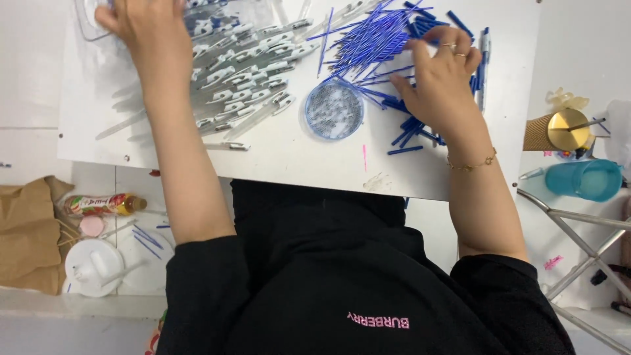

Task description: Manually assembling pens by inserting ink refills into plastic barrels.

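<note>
Two hands are seen over the white board (296, 154): the left hand (141, 26) and the right hand (440, 69). One round blue dish (334, 109) of small metal pieces is counted between one heap of clear pen barrels (246, 72) and one heap of blue refill tubes (378, 39), each too many and too overlapped to be counted singly. One turquoise cup (585, 179), one gold-topped container (566, 129), one brown paper bag (26, 230), one small bottle (98, 204) and one white lidded cup (93, 266) are counted off the board.

White board (289, 154): smooth, matt. Pen barrels (246, 72): clear glossy plastic. Refill tubes (374, 39): thin blue plastic, slight sheen. Round dish (334, 109): translucent bluish plastic. Bag (26, 230): brown paper, creased, matt. Bracelet (472, 164): shiny gold-coloured metal. Cup (585, 179): smooth teal plastic.
</note>
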